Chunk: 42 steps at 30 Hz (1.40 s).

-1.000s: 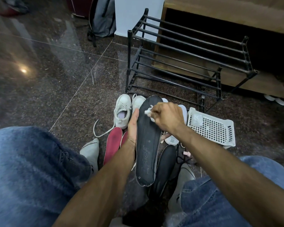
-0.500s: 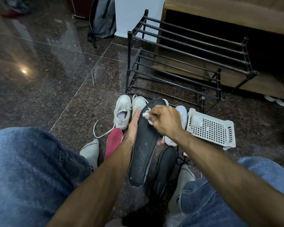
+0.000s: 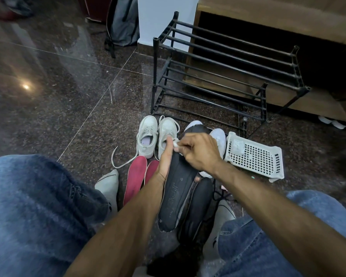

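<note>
Left hand (image 3: 164, 158): holds the black insole (image 3: 176, 194) from below. The thumb lies along its left edge and a fingertip shows past its right edge, so the grip is closed round it.
Right hand (image 3: 198, 154): fingers curled tight, pinching a small white wipe (image 3: 176, 144) and pressing it onto the insole's toe end, beside the left thumb.
Black insole: held up above the floor between the person's knees, top face to the camera, with the heel end toward the person and the toe end away.
Second black insole (image 3: 200, 204): lies under and just right of the held one.
Red insoles (image 3: 135, 176): two lie side by side on the floor, just left of the left wrist.
White sneakers (image 3: 148, 136): a pair stands beyond the red insoles, with one lace trailing out.
White basket (image 3: 256, 158): lies on the floor to the right of the right hand.
Black shoe rack (image 3: 218, 62): stands behind the shoes.
</note>
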Available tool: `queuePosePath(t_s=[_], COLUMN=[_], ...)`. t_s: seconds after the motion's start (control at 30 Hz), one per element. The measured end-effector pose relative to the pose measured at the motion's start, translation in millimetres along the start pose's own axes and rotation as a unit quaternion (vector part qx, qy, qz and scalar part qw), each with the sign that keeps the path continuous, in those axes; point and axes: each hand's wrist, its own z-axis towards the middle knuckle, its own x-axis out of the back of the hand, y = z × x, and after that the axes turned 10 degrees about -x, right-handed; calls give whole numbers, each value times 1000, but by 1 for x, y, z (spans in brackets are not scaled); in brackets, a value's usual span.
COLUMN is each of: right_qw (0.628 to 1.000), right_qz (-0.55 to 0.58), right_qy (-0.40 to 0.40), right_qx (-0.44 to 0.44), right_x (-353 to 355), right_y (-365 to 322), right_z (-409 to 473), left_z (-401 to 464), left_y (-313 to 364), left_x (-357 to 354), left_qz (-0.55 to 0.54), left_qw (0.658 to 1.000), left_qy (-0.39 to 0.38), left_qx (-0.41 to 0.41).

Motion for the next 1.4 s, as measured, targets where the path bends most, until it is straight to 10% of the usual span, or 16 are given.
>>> queuePosePath(t_s=[0.5,0.77,0.87,1.23,1.4], right_qw=[980,987,983,996,991], right_qz=[-91,-135,-177,-31,71], right_qy=[104,-73,-22,-38,13], right_qx=[-145,42,-49,68,-108], right_x=[12,-6,-2,-30,-36], right_y=[35,21,25,-4,6], right_z=[14,-37,-12,-60,-29], left_z=[1,11,5,11,29], left_y=[-1,6,1,22,38], left_x=[11,24,20,29,18], left_qz=[-19,-33,-45,-168,-128], left_qw=[994,998,998,985,979], left_qy=[-83,62,28,28,142], left_qx=[65,3,38,-33,-71])
